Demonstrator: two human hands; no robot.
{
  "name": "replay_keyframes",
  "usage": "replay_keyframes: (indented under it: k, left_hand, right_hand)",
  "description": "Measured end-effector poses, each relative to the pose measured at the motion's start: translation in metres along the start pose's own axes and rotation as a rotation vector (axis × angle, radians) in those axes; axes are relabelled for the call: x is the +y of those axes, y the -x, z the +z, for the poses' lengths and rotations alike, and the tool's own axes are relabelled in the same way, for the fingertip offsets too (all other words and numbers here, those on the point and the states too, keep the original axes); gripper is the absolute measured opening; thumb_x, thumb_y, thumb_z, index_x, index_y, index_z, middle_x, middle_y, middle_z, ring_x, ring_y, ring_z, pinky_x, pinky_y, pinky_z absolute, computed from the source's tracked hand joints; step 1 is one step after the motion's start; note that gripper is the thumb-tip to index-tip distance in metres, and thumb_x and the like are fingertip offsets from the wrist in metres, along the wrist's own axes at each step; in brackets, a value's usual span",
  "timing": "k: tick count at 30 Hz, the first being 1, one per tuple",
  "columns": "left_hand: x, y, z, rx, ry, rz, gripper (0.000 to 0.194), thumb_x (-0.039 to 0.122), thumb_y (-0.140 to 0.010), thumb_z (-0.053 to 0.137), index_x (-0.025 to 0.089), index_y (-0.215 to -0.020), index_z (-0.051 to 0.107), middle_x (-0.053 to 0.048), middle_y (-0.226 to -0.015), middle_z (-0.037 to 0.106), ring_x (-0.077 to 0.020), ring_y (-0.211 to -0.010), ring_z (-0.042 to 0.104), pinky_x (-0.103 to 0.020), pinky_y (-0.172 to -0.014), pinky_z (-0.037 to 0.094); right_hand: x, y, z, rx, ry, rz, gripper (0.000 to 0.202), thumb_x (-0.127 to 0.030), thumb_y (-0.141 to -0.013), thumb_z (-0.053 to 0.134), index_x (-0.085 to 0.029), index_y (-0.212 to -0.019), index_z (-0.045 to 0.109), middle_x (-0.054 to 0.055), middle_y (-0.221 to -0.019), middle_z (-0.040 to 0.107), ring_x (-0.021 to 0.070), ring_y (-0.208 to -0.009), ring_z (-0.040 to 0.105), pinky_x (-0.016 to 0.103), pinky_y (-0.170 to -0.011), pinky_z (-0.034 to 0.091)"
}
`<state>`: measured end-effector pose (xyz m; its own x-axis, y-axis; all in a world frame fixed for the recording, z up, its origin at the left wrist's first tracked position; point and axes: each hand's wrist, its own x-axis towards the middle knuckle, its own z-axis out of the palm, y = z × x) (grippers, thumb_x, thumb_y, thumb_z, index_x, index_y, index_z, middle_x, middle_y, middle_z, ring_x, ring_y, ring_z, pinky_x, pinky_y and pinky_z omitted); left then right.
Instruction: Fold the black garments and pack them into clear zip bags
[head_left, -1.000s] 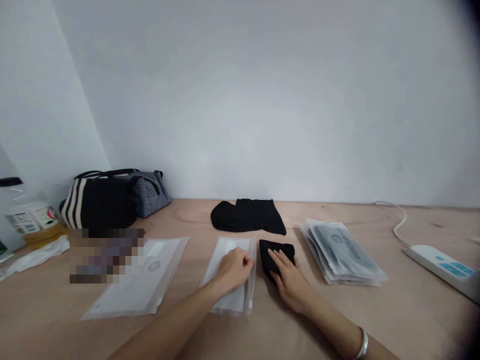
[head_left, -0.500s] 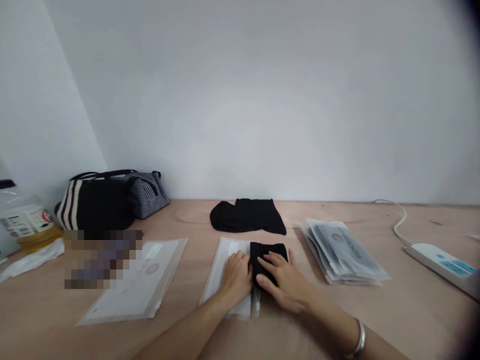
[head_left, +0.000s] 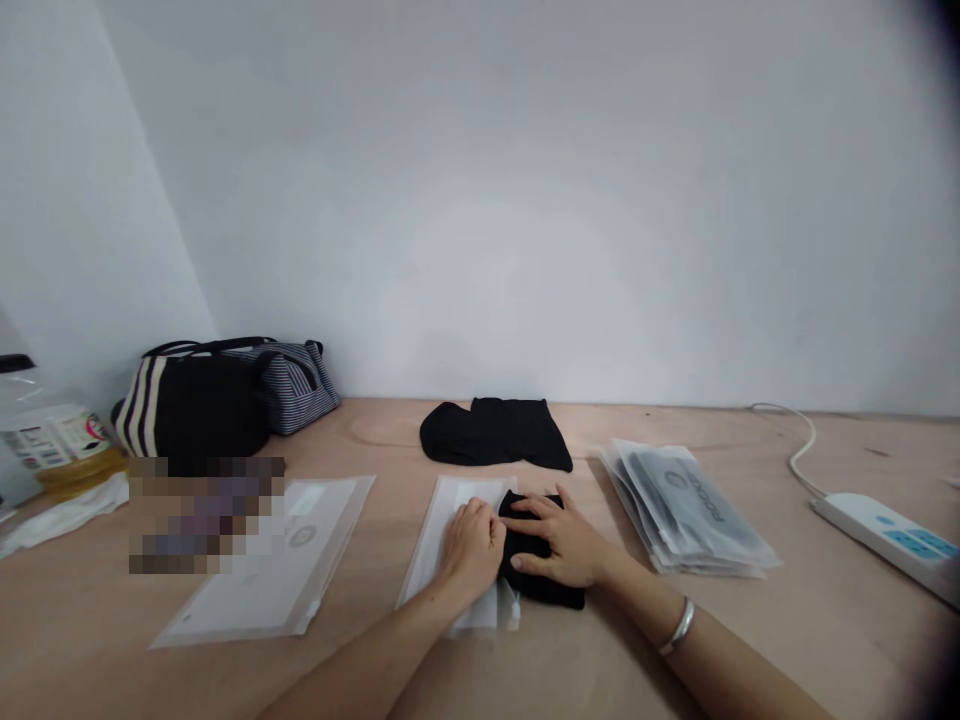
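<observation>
A folded black cloth (head_left: 551,592) lies at the centre, partly over a frosted zip bag (head_left: 429,540). My right hand (head_left: 559,540) rests on the cloth with its fingers spread. Beside it, my left hand (head_left: 472,545) sits on the bag with curled fingers against the cloth's left edge; whatever its fingertips pinch is hidden. The bag's slider (head_left: 514,610) shows just below the cloth. Behind both hands, a flat black sock-shaped cloth (head_left: 491,432) lies on the table (head_left: 360,680).
To the right are stacked frosted bags (head_left: 694,510) with dark contents and a white power strip (head_left: 885,535) with its cord. At left lie another frosted bag (head_left: 262,590), a blurred-out patch, a white tissue (head_left: 67,515), a bottle (head_left: 64,450) and striped bags (head_left: 210,400).
The folded black cloth has turned and its lower end now reaches nearer the front edge. My right hand has shifted slightly up and over it; my left hand stays nearly in place.
</observation>
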<state>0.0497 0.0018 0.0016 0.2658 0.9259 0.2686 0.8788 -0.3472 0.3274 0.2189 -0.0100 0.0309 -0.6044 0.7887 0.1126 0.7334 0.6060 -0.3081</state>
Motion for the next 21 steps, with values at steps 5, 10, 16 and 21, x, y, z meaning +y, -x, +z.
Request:
replay_keyframes:
  k: [5, 10, 16, 21]
  left_hand:
    - [0.005, 0.000, -0.003, 0.013, 0.043, 0.038, 0.021, 0.014, -0.083, 0.034, 0.018, -0.079, 0.054, -0.006, -0.095, 0.055, -0.0191, -0.089, 0.050, -0.031, -0.075, 0.039]
    - [0.005, -0.002, -0.019, -0.029, 0.055, 0.198, 0.021, 0.014, -0.084, 0.032, 0.018, -0.082, 0.053, -0.007, -0.099, 0.054, -0.0186, -0.090, 0.049, -0.030, -0.077, 0.039]
    - [0.000, -0.002, -0.048, -0.188, 0.031, 0.612, 0.011, 0.019, -0.083, 0.043, 0.021, -0.083, 0.054, -0.001, -0.090, 0.058, -0.0160, -0.087, 0.052, -0.028, -0.080, 0.037]
    - [-0.001, 0.010, -0.050, -0.087, -0.008, 0.721, 0.011, 0.019, -0.084, 0.043, 0.019, -0.085, 0.054, -0.002, -0.089, 0.061, -0.0182, -0.088, 0.052, -0.034, -0.082, 0.037]
  right_hand:
    - [-0.007, -0.015, 0.013, 0.039, 0.005, 0.116, 0.052, -0.055, -0.067, 0.056, -0.035, -0.115, 0.051, 0.006, -0.128, 0.043, 0.0322, -0.124, 0.023, 0.063, -0.092, -0.001]
    - [-0.030, -0.022, 0.034, 0.256, -0.133, 0.246, 0.027, -0.027, -0.071, 0.054, -0.025, -0.098, 0.060, 0.006, -0.106, 0.056, 0.0249, -0.107, 0.044, 0.054, -0.095, 0.018]
    - [-0.037, 0.013, 0.013, 0.328, -0.123, 0.167, 0.017, -0.032, -0.075, 0.053, -0.020, -0.084, 0.061, 0.005, -0.085, 0.057, 0.0191, -0.083, 0.051, 0.033, -0.076, 0.038]
    - [-0.021, 0.038, -0.007, 0.211, -0.040, -0.089, 0.043, -0.053, -0.065, 0.060, -0.020, -0.093, 0.063, 0.007, -0.092, 0.051, 0.0217, -0.089, 0.047, 0.036, -0.078, 0.037]
